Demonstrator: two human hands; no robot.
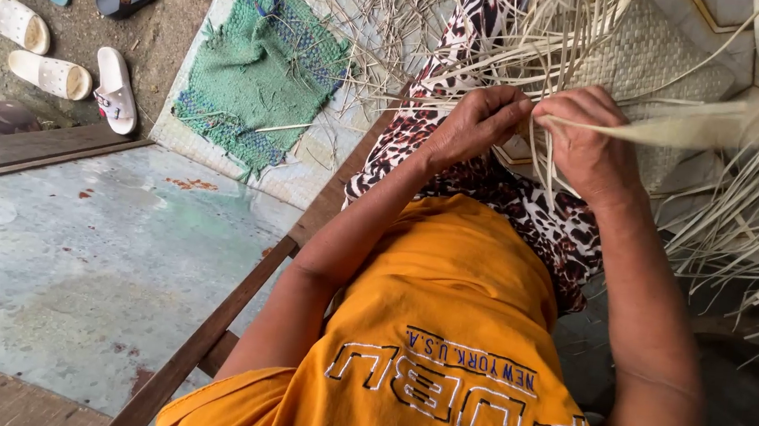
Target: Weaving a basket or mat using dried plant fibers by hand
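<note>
Frankly, a good deal stays out of sight from up here. The woven mat (645, 58) runs off the top and right edges, and its loose pale strips (755, 215) fan out so thickly that single strands are hard to follow. Both sets of fingertips are curled under, turned away from view, so exactly how many strands each one pinches cannot be told. The person's lap is covered by a leopard-print cloth (530, 210), and the orange shirt (441, 342) fills the bottom of the view, hiding the legs.

The left hand (478, 125) is closed, its fingers (503, 113) bunched together on a few thin strips near the edge of the weave. The right hand (589, 146) sits just beside it, nearly touching, its fingers clamped on a wider flat strip (679, 132) that stretches away to the right. The unfinished edge of the mat lies directly beneath and beyond both hands, with free strips sticking up between and around the knuckles.

Off to the left, a green knitted cloth (263, 69) lies on a pale floor covering, near a dark wooden rail (238, 311). Several sandals (58, 48), white, pink and blue, are scattered on the bare ground at the top left, some cut off by the frame.
</note>
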